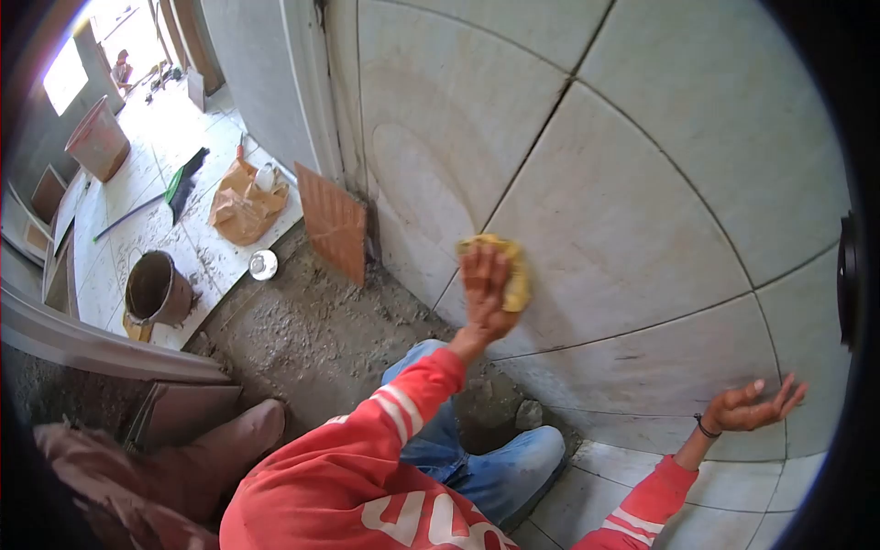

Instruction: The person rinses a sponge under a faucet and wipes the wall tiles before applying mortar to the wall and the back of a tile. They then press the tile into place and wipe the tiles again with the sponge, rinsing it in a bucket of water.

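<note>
My left hand (pixel 486 284) presses a yellow cloth (pixel 518 280) flat against the tiled wall (pixel 623 220), its fingers over the cloth. The cloth lies across a dark joint between large pale tiles, which carry brownish smears. To the lower right, my right hand (pixel 753 406) is held up near the wall with its fingers spread and nothing in it. A dark band circles that wrist.
A brown tile (pixel 332 223) leans by the door frame. Beyond the rough wet floor (pixel 302 321) are a bucket (pixel 158 289), a white cup (pixel 263 265), a paper bag (pixel 246 203), a broom (pixel 179 188) and a reddish tub (pixel 98 139). Another person's leg (pixel 220 445) is at lower left.
</note>
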Demonstrator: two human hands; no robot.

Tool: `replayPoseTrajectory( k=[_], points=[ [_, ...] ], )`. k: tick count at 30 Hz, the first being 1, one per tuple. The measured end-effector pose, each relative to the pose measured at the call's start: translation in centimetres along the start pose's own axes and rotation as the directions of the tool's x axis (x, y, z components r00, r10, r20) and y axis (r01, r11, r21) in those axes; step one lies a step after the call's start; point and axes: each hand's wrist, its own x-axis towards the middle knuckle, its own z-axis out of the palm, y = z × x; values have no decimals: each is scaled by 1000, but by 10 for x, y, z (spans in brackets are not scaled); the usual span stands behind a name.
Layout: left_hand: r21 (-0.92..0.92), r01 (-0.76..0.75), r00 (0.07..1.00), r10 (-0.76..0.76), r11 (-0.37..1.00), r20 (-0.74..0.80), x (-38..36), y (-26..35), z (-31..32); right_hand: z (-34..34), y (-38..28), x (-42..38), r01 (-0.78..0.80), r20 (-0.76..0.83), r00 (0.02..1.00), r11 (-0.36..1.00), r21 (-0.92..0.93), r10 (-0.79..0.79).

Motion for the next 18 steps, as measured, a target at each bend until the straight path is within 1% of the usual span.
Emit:
replayPoseTrajectory(
  k=[1, 2, 3, 4, 5, 6, 8, 9, 10, 11, 12, 13, 14, 15, 16, 18],
  points=[
    [-10, 57, 998, -57, 998, 36, 0, -13, -15, -2, 0, 1, -23, 16, 1000, 1000, 0, 23],
    [-19, 135, 990, -136, 991, -44, 24, -21, -18, -2, 1, 3, -11, 15, 1000, 1000, 6, 11],
    [-28, 217, 969, -218, 976, -118, 68, -26, -23, -3, 1, 5, -18, 7, 1000, 1000, -1, 18],
    [-63, 217, 945, -226, 974, -239, 122, -35, -23, -3, 1, 6, -6, 3, 1000, 1000, 11, 6],
    [-29, 195, 927, -194, 980, -321, 188, -33, -30, -3, 1, 6, 2, -5, 1000, 1000, 19, -2],
    [72, 130, 931, -97, 989, -353, 242, -29, -35, -4, 0, 6, -14, -8, 1000, 1000, 17, 14],
    [19, 10, 954, -4, 1000, -300, 320, 34, -45, -5, 3, 4, -26, -17, 1000, 1000, 9, 26],
    [58, -82, 947, 96, 995, -305, 323, 66, -35, -2, 3, 5, -25, -25, 999, 1000, 12, 25],
    [56, -198, 950, 206, 979, -234, 309, 99, -38, -1, 4, 7, -32, -45, 998, 999, 25, 33],
    [4, -230, 964, 228, 973, -137, 277, 117, -39, -5, 4, 7, -34, -23, 999, 999, 13, 34],
    [25, -240, 970, 241, 970, -43, 238, 116, -35, -6, 4, 7, -38, -8, 999, 999, 4, 38],
    [7, -246, 967, 245, 969, -74, 203, 97, -30, -5, 4, 7, -48, -41, 998, 998, 28, 49],
    [-16, -253, 962, 250, 967, -105, 175, 75, -23, -7, 7, 7, -35, -30, 999, 999, 30, 36],
    [-8, -227, 967, 224, 974, -121, 166, 52, -26, -6, 8, 6, -29, -26, 999, 999, 24, 30],
    [-101, -232, 963, 213, 968, -164, 182, 40, -39, -6, 10, 5, -50, -60, 997, 998, 31, 51],
    [-150, -324, 921, 275, 934, -276, 251, 13, -60, -9, 14, 1, -53, 4, 999, 998, 28, 53]
  ],
)
